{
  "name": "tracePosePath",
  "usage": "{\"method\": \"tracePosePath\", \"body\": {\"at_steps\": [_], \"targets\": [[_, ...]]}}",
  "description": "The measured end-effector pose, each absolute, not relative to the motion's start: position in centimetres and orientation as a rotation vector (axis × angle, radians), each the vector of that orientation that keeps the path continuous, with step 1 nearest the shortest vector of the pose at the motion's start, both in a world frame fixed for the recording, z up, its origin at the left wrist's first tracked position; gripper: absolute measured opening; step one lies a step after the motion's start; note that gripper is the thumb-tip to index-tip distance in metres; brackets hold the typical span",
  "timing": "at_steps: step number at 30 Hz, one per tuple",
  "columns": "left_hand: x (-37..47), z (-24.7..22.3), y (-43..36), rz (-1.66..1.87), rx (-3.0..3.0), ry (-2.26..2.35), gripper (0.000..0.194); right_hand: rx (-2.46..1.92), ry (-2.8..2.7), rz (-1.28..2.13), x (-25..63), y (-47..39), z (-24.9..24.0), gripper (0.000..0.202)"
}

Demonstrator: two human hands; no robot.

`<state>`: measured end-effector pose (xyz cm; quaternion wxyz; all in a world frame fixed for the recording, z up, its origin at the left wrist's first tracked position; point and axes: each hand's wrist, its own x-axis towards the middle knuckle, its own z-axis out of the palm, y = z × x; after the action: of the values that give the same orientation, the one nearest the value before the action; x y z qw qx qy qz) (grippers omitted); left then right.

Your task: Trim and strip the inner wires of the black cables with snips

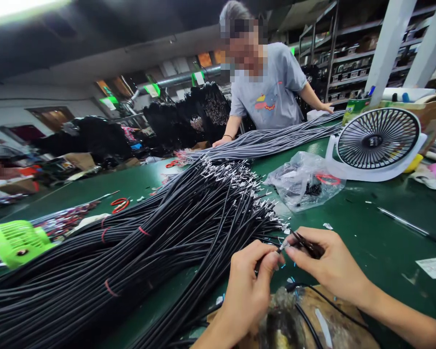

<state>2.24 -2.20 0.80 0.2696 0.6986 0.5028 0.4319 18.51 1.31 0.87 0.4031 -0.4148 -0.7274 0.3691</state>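
My left hand (252,276) pinches the end of a black cable (279,249), where its pale stripped tip shows between my fingertips. Close beside it, my right hand (323,257) is closed around several thin black pieces (307,245) that look like short tubes; its fingertips meet the pale cable tip. A large bundle of black cables (160,237), tied in places with red bands, spreads to the left with its white-tipped ends by my hands. Below my hands lies a brown, worn block (337,315) with a black cable across it.
A white fan (378,140) stands at the right behind a clear plastic bag (298,182) of small black pieces. Across the green table (385,257), a person (272,92) touches a bundle of grey cables (269,143). Red-handled scissors (119,205) and a green fan (18,242) are at left.
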Motion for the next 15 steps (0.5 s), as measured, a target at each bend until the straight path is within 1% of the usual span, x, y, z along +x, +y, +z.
{"method": "tracePosePath", "body": {"at_steps": [2, 6, 15], "targets": [[2.1, 1.07, -2.15, 1.193, 1.75, 1.339, 0.027, -1.03, -1.851, 0.899, 18.55, 1.29, 0.79, 0.017], [1.74, 1.55, -2.1, 1.299, 1.643, 1.365, 0.029, -0.998, -1.917, 0.787, 18.66, 0.99, 0.72, 0.027], [1.85, 1.56, -2.22, 1.32, 1.834, 1.453, 0.022, -0.893, -1.934, 0.78, 18.59, 0.85, 0.81, 0.024]]}}
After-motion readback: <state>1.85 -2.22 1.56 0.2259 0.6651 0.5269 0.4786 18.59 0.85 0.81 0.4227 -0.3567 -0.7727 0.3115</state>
